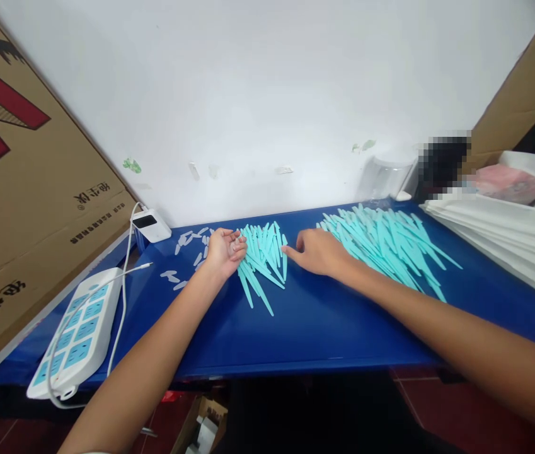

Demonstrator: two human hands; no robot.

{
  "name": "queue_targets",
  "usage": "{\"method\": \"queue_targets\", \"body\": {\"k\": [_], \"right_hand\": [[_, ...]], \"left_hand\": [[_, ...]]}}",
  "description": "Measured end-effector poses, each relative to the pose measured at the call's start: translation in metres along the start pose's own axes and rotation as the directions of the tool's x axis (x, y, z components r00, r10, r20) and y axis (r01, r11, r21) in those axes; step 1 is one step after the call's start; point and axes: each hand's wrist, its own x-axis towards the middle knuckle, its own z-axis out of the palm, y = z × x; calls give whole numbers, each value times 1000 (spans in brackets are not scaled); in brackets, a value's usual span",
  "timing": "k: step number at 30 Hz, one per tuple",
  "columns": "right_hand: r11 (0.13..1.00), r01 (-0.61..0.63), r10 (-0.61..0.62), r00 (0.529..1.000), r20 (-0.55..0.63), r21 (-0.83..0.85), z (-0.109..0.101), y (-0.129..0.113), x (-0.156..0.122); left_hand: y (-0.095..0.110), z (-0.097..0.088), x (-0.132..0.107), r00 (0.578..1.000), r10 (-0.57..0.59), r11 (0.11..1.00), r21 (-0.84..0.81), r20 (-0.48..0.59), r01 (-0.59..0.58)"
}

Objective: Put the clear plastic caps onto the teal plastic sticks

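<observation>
My left hand [227,252] is turned palm up at the left edge of a small pile of teal tapered plastic sticks [262,252]. Its fingers curl inward, and whatever they pinch is too small to make out. To its left lie several small translucent white plastic pieces [169,276], some partly behind the hand. My right hand [319,252] is back up between the small pile and a larger heap of the same teal sticks [385,243]. Its thumb reaches out to the small pile's right edge, apart from the bent fingers, with nothing visible in between.
Everything lies on a blue tabletop [305,334] against a white wall. A white power strip [78,328] with a cable and a small white device [151,225] are at left, beside a large cardboard box [35,189]. White trays [508,227] and a clear container [390,173] stand at right.
</observation>
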Motion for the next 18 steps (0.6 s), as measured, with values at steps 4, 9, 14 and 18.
{"method": "queue_targets", "body": {"k": [4, 9, 14, 18], "right_hand": [[993, -30, 40, 996, 84, -112, 8, -20, 15], [975, -151, 181, 965, 191, -161, 15, -46, 39], [975, -154, 194, 943, 270, -162, 14, -59, 49], [977, -150, 191, 935, 298, -153, 10, -56, 45]], "left_hand": [[3, 0, 0, 1000, -10, 1000, 17, 24, 10], [1, 1, 0, 997, 13, 997, 76, 72, -18], [-2, -1, 2, 986, 29, 992, 113, 165, -48], [-2, -1, 2, 980, 51, 989, 130, 190, -76]]}}
